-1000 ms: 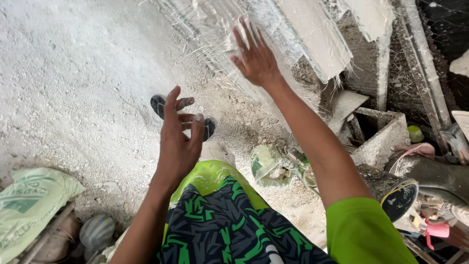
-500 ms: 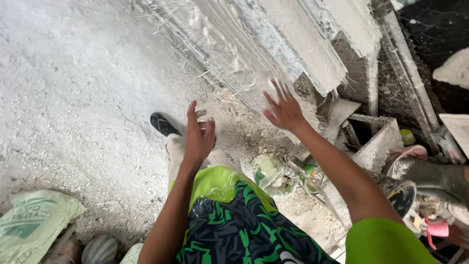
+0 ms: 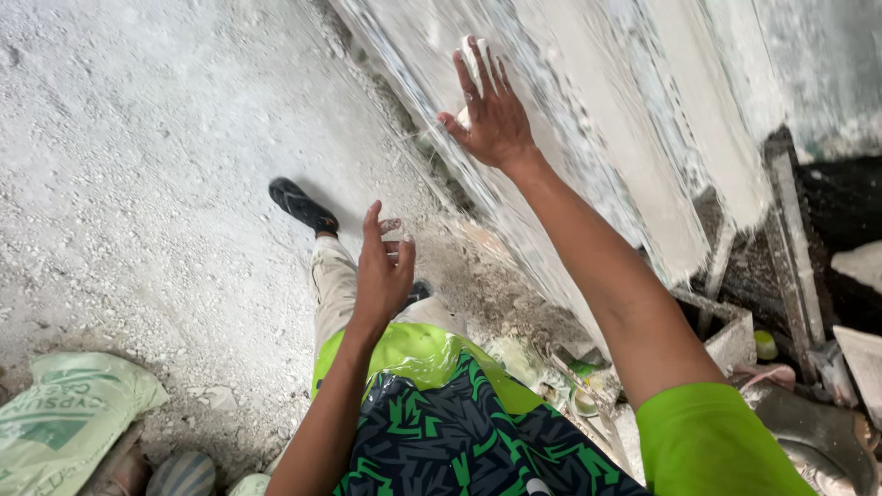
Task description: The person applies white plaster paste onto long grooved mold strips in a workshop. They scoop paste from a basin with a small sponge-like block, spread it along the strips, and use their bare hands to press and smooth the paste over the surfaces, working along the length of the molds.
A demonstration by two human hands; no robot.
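The right hand (image 3: 491, 115) is held up flat against the white plaster wall (image 3: 606, 138), with its fingers spread wide. A small white lump (image 3: 471, 57) is seen under the fingertips, pressed onto the wall, but what it is cannot be told. The wall is streaked and rough, with thin fibre strands showing along its lower edge. The left hand (image 3: 381, 271) is held in the air well away from the wall, lower down and to the left of it, with the fingers loosely open and nothing kept in it. White dust is seen on its fingertips. Below that hand, a leg in pale trousers is seen, and a dark sandal (image 3: 301, 204) is planted on the dusty grey floor (image 3: 138, 165), not far from the foot of the wall. A green and black shirt with bright green sleeves is worn. A pale green sack (image 3: 64, 418) is laid on the floor, far from the wall, in the bottom left corner. At the right end of the wall, a small square box (image 3: 726, 326) and some wooden strips (image 3: 790, 248) are found among rubble.
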